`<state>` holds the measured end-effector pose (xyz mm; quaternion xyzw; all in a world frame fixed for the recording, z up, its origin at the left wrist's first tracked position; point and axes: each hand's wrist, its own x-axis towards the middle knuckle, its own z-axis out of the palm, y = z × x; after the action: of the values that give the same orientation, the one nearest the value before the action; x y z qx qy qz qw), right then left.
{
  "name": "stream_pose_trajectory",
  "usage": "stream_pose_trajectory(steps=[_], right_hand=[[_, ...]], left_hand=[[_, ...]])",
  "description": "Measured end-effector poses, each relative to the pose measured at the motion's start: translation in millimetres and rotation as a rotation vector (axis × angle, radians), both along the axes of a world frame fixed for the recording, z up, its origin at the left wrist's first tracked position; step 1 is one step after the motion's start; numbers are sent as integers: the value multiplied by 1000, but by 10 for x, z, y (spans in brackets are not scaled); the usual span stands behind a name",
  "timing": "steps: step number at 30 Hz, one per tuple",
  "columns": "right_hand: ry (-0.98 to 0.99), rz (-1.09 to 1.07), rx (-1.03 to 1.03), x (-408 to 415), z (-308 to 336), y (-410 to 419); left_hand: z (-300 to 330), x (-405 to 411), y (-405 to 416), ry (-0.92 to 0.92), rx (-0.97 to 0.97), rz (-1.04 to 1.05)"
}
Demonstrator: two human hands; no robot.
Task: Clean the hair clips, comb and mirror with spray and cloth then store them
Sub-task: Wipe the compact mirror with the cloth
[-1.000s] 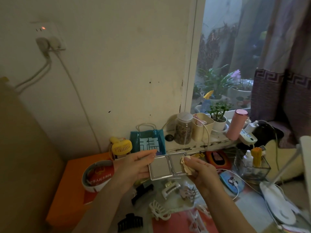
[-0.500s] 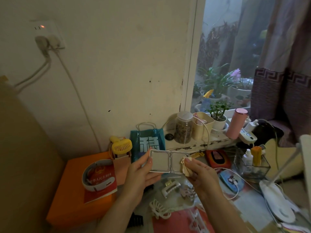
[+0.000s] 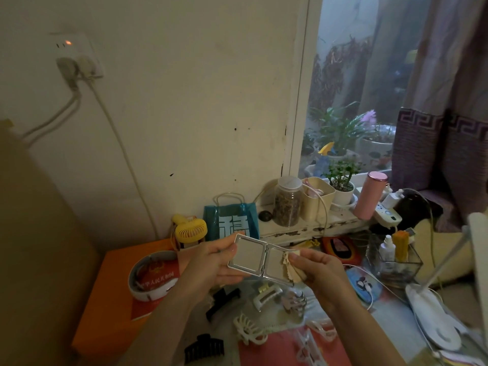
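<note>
My left hand (image 3: 211,262) grips the left edge of an open silver folding mirror (image 3: 247,254), held above the table. My right hand (image 3: 320,266) pinches a small beige cloth (image 3: 290,268) and presses it on the mirror's right pane. Below them several hair clips lie on the table: a black one (image 3: 223,299), a white and gold one (image 3: 266,297), a silver claw (image 3: 294,302), a cream claw (image 3: 248,331) and another black clip (image 3: 203,348). I see no comb or spray bottle clearly.
An orange box (image 3: 111,299) with a white round case sits at left. A yellow fan (image 3: 190,229), teal bag (image 3: 231,221), jar (image 3: 287,200) and pink bottle (image 3: 369,198) line the sill. A glass box (image 3: 396,265) and a white lamp base (image 3: 433,318) stand at right.
Both hands lifted the mirror a little and tilted it. My left hand slid to grip the mirror's left edge; the cloth stays on the right pane.
</note>
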<state>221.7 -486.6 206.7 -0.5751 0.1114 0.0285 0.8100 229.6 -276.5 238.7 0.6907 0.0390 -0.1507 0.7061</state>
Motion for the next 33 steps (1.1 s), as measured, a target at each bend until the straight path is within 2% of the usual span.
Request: stream_pose_trajectory(steps=[16, 26, 33], right_hand=[[-157, 405, -443, 30, 68, -42], [-156, 384, -374, 27, -3, 28], [-141, 380, -325, 13, -115, 2]], left_hand=[[130, 64, 127, 5, 245, -197], [86, 54, 101, 24, 261, -233], [-40, -1, 88, 39, 215, -172]])
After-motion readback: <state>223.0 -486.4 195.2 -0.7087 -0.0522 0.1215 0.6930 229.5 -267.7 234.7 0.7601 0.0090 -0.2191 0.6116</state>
